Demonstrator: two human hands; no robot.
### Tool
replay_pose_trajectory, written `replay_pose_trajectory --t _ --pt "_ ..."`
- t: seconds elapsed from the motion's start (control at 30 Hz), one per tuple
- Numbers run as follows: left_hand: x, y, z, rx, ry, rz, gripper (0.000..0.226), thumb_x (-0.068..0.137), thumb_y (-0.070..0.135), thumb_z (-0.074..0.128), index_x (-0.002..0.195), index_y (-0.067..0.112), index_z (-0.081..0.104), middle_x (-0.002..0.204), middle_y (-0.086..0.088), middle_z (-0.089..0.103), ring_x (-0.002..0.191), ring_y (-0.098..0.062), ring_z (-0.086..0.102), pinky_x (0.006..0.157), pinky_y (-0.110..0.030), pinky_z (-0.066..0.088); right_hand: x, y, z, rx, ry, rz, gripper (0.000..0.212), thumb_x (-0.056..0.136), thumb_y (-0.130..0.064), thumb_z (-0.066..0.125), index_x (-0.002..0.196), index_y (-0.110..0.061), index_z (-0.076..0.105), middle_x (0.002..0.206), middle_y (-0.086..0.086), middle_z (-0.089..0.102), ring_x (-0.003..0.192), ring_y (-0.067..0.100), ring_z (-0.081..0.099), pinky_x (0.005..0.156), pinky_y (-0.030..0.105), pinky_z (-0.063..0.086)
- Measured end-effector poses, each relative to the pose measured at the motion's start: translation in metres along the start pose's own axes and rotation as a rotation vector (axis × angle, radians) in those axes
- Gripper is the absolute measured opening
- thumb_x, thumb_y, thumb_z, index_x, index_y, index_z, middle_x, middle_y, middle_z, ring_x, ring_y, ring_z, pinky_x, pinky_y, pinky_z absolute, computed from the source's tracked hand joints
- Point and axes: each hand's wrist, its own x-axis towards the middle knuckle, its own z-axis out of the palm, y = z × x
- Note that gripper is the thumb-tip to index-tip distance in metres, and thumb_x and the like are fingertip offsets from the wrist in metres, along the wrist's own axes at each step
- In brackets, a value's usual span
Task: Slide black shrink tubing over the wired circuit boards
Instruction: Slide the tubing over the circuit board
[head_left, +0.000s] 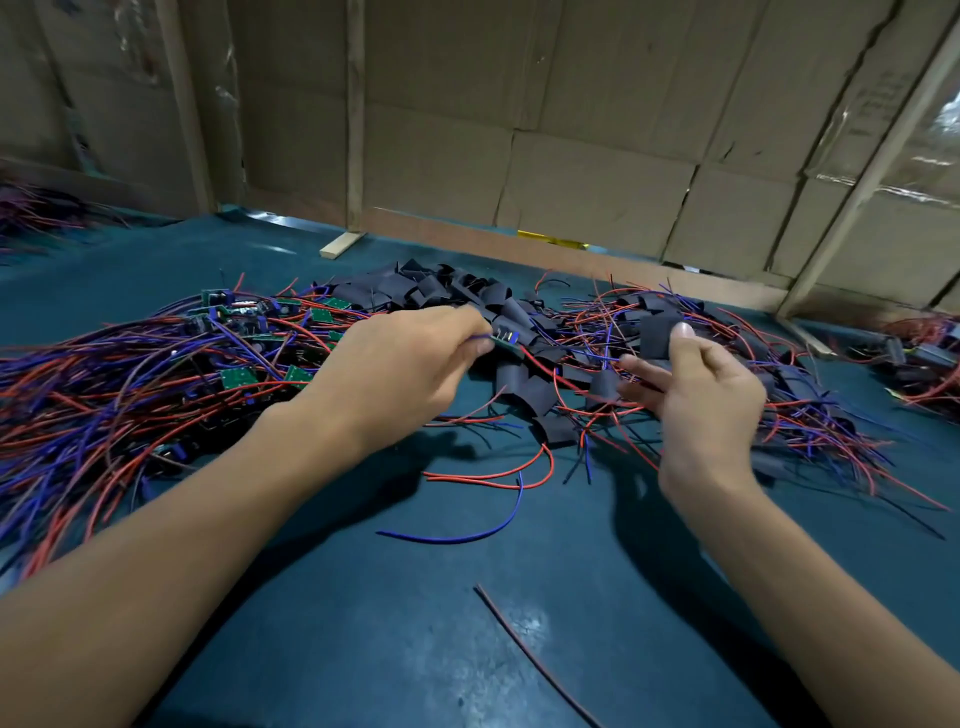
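Fingertips (480, 340) of the left hand (395, 369) pinch a small green circuit board (505, 340); the right hand (698, 395) pinches a flat black shrink-tubing sleeve (658, 338) just right of it. The sleeve looks light and limp, so it likely needs squeezing at its edges to open.
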Motion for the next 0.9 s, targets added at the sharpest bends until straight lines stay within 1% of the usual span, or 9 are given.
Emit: replay_pose_trajectory --t 0.1,0.13,0.23,0.33,0.43,0.5,0.63,0.77,0.9 --pt "0.003 0.003 0.004 -0.256 0.106 -0.253 0.017 0.104 0.028 0.054 0.1 0.016 0.066 0.063 0.002 0.057 0.055 -0.017 0.05 0.054 -0.033 0.041 -0.002 0.005 0.0 -0.24 0.116 -0.207 0.023 0.103 -0.034 0.054 0.092 -0.02 0.068 0.096 0.016 0.071 0.09 0.028 0.07 0.085 0.055 0.057" --pt "0.006 0.003 0.005 -0.447 0.158 -0.381 0.021 0.104 0.029 0.053 0.097 0.015 0.067 0.058 0.004 0.053 0.049 -0.013 0.044 0.05 -0.029 0.037 -0.002 0.002 0.001 -0.18 0.102 -0.202 0.023 0.104 -0.034 0.053 0.094 -0.019 0.067 0.093 0.013 0.073 0.087 0.025 0.072 0.079 0.051 0.059" --pt "0.016 0.009 0.001 -1.309 0.226 -0.734 0.036 0.106 0.036 0.046 0.09 0.011 0.066 0.054 0.004 0.042 0.04 -0.006 0.027 0.041 -0.019 0.023 -0.009 -0.011 0.005 0.154 -0.081 -0.007 0.024 0.108 -0.024 0.048 0.096 -0.009 0.063 0.081 0.009 0.076 0.07 0.025 0.076 0.053 0.033 0.059" --pt "0.018 0.012 -0.001 -1.727 0.187 -0.802 0.043 0.105 0.049 0.039 0.088 0.017 0.062 0.055 0.007 0.031 0.045 -0.007 0.019 0.044 -0.022 0.02 -0.024 -0.012 0.013 0.219 -0.272 0.167 0.018 0.106 -0.016 0.051 0.099 -0.005 0.064 0.082 0.016 0.076 0.069 0.028 0.076 0.053 0.032 0.06" --pt "0.016 0.014 0.003 -1.863 0.178 -0.848 0.046 0.103 0.058 0.036 0.089 0.023 0.063 0.057 0.007 0.023 0.048 -0.008 0.015 0.045 -0.023 0.018 -0.036 -0.012 0.019 0.317 -0.442 0.334 0.009 0.097 -0.01 0.061 0.1 -0.007 0.069 0.093 0.024 0.075 0.075 0.032 0.076 0.062 0.034 0.062" --pt "0.016 0.016 0.004 -1.934 0.19 -0.869 0.044 0.103 0.056 0.039 0.093 0.021 0.063 0.056 0.007 0.023 0.048 -0.008 0.014 0.044 -0.022 0.018 -0.04 -0.013 0.02 0.349 -0.546 0.39 0.015 0.087 -0.009 0.067 0.101 -0.003 0.071 0.1 0.029 0.073 0.083 0.036 0.076 0.068 0.035 0.062" --pt "0.018 0.015 0.003 -2.051 0.248 -0.871 0.039 0.106 0.044 0.04 0.092 0.015 0.062 0.058 0.007 0.026 0.05 -0.008 0.016 0.046 -0.021 0.02 -0.042 -0.012 0.019 0.255 -0.68 0.349 0.02 0.074 -0.005 0.073 0.093 -0.004 0.08 0.097 0.024 0.074 0.093 0.04 0.075 0.077 0.037 0.062" --pt "0.017 0.012 0.002 -2.106 0.343 -0.866 0.038 0.107 0.04 0.039 0.092 0.014 0.061 0.059 0.007 0.029 0.049 -0.008 0.022 0.047 -0.02 0.026 -0.043 -0.009 0.017 0.188 -0.773 0.345 0.028 0.069 -0.002 0.076 0.096 0.004 0.078 0.104 0.023 0.075 0.095 0.032 0.075 0.084 0.032 0.06" --pt "0.017 0.012 0.001 -2.114 0.397 -0.875 0.038 0.107 0.04 0.04 0.09 0.013 0.06 0.06 0.006 0.031 0.049 -0.009 0.023 0.048 -0.02 0.027 -0.045 -0.006 0.018 0.06 -0.769 0.301 0.037 0.061 -0.008 0.082 0.098 -0.002 0.079 0.103 0.021 0.076 0.09 0.023 0.073 0.095 0.035 0.058"
